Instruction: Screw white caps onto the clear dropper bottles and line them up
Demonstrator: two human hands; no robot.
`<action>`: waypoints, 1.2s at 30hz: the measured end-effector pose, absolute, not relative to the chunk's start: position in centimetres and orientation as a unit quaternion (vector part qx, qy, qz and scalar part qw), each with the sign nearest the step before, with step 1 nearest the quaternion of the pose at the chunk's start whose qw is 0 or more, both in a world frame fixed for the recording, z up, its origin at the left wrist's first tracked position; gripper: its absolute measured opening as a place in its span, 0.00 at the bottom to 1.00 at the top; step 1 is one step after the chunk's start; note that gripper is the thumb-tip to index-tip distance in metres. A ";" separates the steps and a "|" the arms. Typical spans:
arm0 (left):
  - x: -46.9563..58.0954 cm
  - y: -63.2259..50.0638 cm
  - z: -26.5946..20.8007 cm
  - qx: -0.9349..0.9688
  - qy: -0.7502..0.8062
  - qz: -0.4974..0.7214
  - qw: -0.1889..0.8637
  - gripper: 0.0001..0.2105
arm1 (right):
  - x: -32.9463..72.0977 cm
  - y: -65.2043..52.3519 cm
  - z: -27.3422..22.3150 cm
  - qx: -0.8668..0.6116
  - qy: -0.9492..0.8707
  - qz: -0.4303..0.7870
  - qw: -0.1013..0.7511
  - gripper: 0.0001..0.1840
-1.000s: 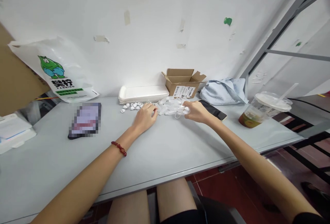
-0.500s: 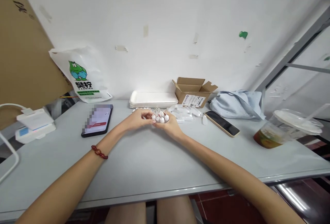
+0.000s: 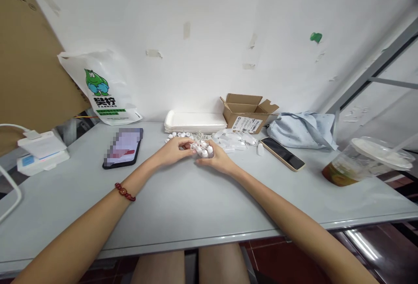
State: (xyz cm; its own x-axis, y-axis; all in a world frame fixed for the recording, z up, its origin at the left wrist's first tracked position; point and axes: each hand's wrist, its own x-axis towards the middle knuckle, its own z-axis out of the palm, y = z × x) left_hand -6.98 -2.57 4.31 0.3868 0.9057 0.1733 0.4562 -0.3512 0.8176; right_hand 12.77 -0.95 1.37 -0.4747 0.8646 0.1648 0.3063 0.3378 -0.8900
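Holding white pieces (image 3: 205, 152) in right hand (image 3: 219, 160). Grip unclear: left hand (image 3: 171, 151). Cup (image 3: 355, 157): brown drink (image 3: 338, 175).

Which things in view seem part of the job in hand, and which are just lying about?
Likely the job:
white-capped pieces, in the right hand, left hand at them
loose white pieces
translucent pieces
possibly the open carton and stacked white trays, both untouched

Apparently just lying about:
black-cased phone
beige-cased phone
printed plastic bag
pale blue cloth bag
drink cup
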 end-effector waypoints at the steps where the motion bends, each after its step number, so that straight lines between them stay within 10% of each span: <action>1: -6.9 -2.6 4.2 0.755 0.448 0.326 0.350 0.14 | 12.8 -0.9 1.3 -0.381 -0.756 0.414 0.333 0.26; 21: -4.6 -3.4 3.1 0.668 0.486 0.391 0.407 0.12 | 12.1 -1.0 0.9 -0.383 -0.713 0.433 0.398 0.26; 36: -4.2 -4.6 4.3 0.746 0.497 0.407 0.174 0.11 | 12.1 -1.5 1.6 -0.426 -0.749 0.304 0.407 0.15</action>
